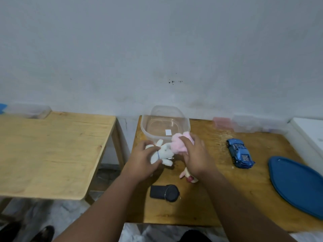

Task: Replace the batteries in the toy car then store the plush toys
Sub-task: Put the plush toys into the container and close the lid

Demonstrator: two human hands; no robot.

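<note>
My left hand holds the white plush toy, my fingers curled around its body, above the table just in front of the clear container. My right hand grips the pink plush toy, fingers closed over it, right at the container's near rim. The two toys touch each other. The container sits open at the table's far edge, with a small white label on its bottom. Under my right wrist a third pink plush toy lies on the table, partly hidden. A black device lies nearer the front edge. The blue toy car rests toward the right side, and the blue lid lies at the right edge.
</note>
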